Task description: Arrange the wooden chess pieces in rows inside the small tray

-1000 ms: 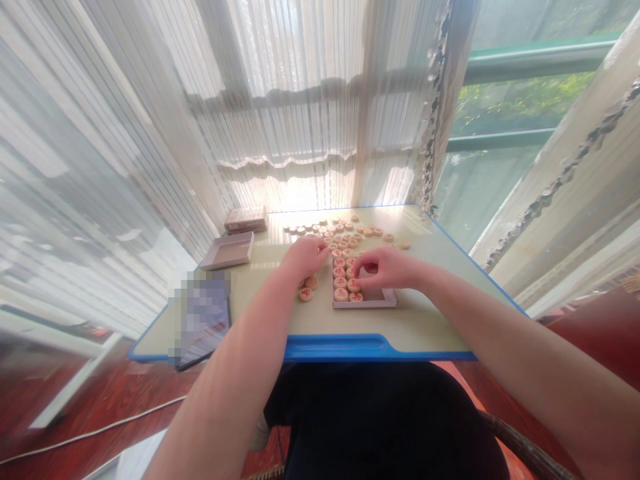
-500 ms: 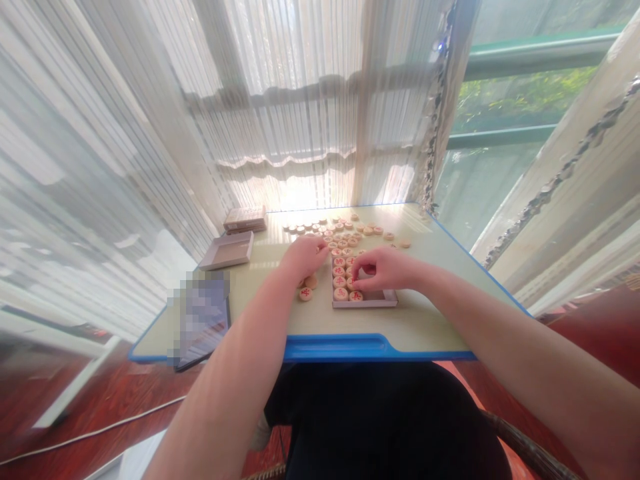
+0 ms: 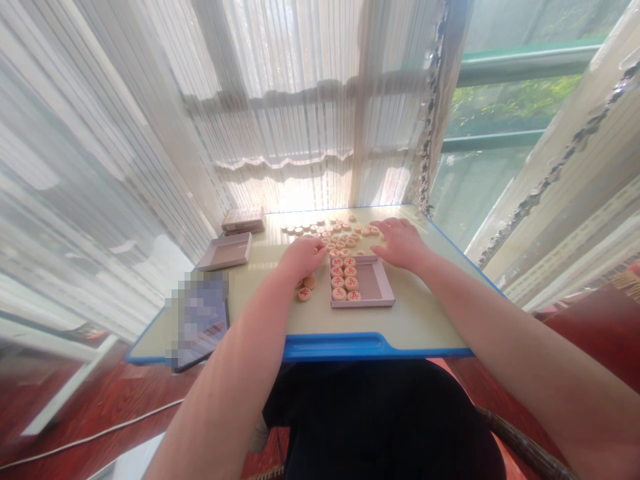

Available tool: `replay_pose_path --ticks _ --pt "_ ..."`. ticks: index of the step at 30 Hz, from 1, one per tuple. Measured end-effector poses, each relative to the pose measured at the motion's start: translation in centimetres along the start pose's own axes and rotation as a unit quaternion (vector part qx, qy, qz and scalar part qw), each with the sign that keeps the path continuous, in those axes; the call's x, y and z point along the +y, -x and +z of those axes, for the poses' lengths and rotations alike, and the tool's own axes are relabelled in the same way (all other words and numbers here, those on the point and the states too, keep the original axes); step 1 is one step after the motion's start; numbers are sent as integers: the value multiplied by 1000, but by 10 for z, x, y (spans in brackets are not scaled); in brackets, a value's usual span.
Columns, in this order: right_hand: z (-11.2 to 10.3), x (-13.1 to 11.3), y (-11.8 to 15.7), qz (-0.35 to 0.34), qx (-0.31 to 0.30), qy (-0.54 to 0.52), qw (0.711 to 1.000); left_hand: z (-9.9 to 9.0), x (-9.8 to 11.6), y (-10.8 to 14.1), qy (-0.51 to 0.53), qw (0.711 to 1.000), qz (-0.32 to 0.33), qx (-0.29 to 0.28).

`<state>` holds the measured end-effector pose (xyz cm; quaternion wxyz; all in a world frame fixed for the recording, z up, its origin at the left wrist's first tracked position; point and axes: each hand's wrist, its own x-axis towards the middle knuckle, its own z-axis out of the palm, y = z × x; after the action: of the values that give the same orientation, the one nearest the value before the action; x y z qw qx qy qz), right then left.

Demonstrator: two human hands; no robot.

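Observation:
A shallow cardboard box tray [image 3: 376, 283] lies in front of me with two columns of round wooden Chinese chess pieces [image 3: 339, 283], red characters facing up, along its left side. My left hand [image 3: 300, 259] is beside the tray's upper left corner, fingers curled in a pinch; what is in them, if anything, is hidden. A few loose pieces [image 3: 305, 294] lie under and below that hand, partly covered. Beyond the tray's upper right corner, my right hand [image 3: 400, 243] reaches palm down with fingers spread, close to scattered pieces [image 3: 367, 231].
Many more pieces [image 3: 313, 229] spread over the far middle of the blue-edged table [image 3: 270, 313]. At left are an empty box lid [image 3: 227, 252], a stacked box [image 3: 243, 219] and a tablet [image 3: 203, 323], partly pixelated. Sheer curtains [image 3: 290, 133] hang behind the table.
My right hand has left the tray's second column and moved up and right, past the far edge, its fingers opening out. My left hand has stayed nearly still.

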<state>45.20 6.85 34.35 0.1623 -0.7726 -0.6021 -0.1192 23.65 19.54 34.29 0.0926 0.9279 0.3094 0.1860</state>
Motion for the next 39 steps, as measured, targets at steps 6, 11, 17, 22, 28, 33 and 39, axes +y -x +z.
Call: replay_pose_path --ticks 6,11,17,22,28,33,39 --pt "17 15 -5 53 -161 8 986 0 1 0 -2 1000 3 -2" --pt "14 13 -7 4 -152 -10 988 0 2 0 -6 1000 5 -1" --pt "18 19 -10 6 -74 -52 996 0 2 -1 -9 1000 -9 -10" --pt "14 10 -9 8 -6 -142 990 -1 3 -1 -11 1000 -7 -10" --pt "0 -11 -3 83 15 -400 913 1 1 -1 -11 1000 -2 -4" --pt "-4 -16 0 117 -7 -480 869 0 2 -1 -9 1000 -4 -7" --pt "-3 -21 4 39 -34 -366 929 -1 3 1 -6 1000 -2 -8"
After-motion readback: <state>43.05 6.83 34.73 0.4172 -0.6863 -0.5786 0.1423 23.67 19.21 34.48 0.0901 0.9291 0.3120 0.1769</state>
